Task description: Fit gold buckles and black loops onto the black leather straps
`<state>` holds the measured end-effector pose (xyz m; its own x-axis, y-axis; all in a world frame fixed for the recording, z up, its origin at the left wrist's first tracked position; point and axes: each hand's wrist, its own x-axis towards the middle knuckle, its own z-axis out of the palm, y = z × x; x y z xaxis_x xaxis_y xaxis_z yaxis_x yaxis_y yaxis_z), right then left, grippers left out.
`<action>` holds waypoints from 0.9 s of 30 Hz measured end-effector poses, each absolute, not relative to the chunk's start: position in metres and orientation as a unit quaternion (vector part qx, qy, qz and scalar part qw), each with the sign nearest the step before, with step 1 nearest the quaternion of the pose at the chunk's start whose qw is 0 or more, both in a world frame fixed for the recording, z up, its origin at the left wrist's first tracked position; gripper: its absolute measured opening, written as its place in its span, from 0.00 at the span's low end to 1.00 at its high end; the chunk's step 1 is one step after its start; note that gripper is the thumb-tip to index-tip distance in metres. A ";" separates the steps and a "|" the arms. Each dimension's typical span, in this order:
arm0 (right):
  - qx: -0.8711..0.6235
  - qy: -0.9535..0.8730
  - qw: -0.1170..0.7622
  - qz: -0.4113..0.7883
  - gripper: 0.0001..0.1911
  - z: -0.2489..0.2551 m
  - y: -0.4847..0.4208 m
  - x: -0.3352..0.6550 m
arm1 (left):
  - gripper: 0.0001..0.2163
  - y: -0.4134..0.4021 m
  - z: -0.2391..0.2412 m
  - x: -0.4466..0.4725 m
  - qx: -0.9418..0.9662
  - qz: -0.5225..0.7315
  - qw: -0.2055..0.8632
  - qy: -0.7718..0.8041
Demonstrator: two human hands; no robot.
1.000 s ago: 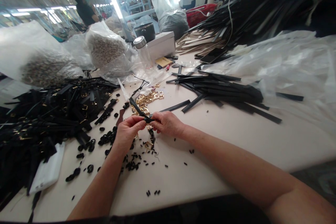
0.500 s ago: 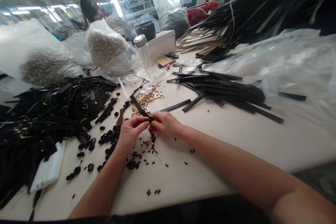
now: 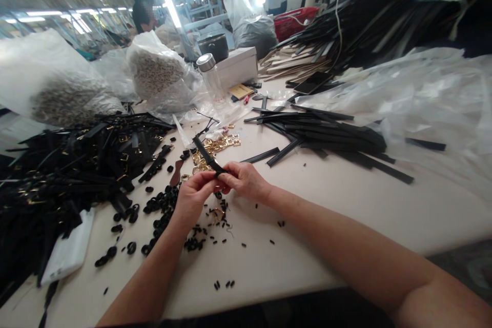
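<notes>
While the pale surface spreads under your arms, clear plastic crowds its right side and a heap of buckled black straps its left. Loose black strips lie beyond your right hand, which, with your left hand, pinches one black strap before you, partly hiding gold buckles; rolled black loops and tiny black pieces lie near.

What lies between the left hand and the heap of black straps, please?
In the head view, small black loops and a brown piece lie between the left hand and the heap.
</notes>
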<state>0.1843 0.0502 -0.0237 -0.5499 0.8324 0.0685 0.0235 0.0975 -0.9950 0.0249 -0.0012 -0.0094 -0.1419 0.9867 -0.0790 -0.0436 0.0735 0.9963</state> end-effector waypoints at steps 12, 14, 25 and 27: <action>-0.345 -0.727 0.298 0.513 0.06 -0.021 0.048 0.186 | 0.14 0.007 -0.013 0.013 0.280 0.594 0.551 0.516; -0.357 -0.727 0.296 0.507 0.06 -0.021 0.048 0.186 | 0.14 0.005 -0.013 0.016 0.295 0.596 0.539 0.517; -0.341 -0.682 0.334 0.554 0.07 -0.019 0.043 0.182 | 0.12 0.003 -0.016 0.023 0.316 0.575 0.560 0.505; -0.324 -0.651 0.345 0.593 0.07 -0.020 0.043 0.181 | 0.11 0.003 -0.015 0.024 0.318 0.571 0.571 0.497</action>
